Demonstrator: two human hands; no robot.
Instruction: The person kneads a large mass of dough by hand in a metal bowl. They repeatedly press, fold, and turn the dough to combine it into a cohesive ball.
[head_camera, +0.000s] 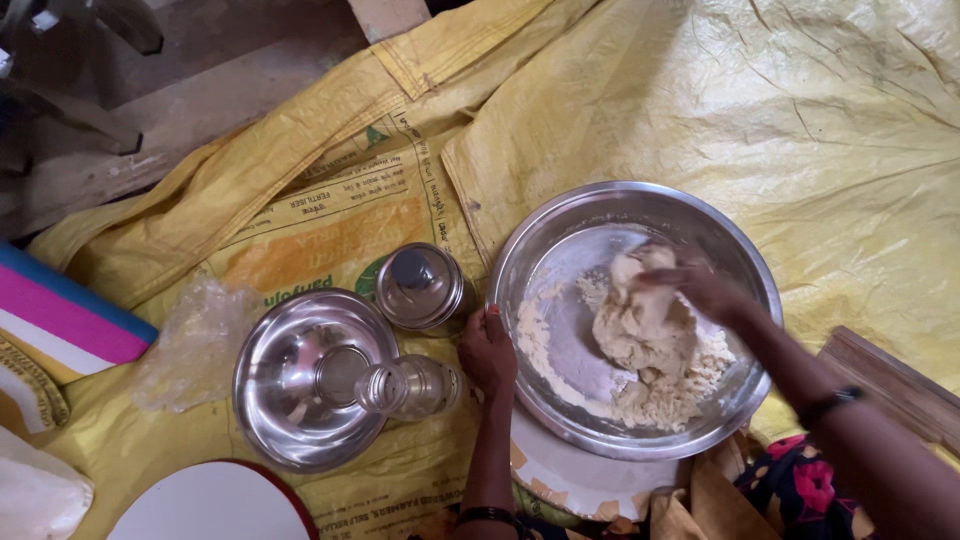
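Soft, even daylight from above, brightest on the yellow sheet (820, 130) at upper right and dim toward the upper-left corner; mild glare on the large steel bowl (540, 250) and smaller bowl (290, 400), motion blur on the right hand (700, 290), shadows faint

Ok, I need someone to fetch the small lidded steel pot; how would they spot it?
Start at the large steel bowl where the right hand works dough. Just left of its rim stands the small steel container. Unlike the empty bowl and clear bottle nearby, it has a knobbed lid.
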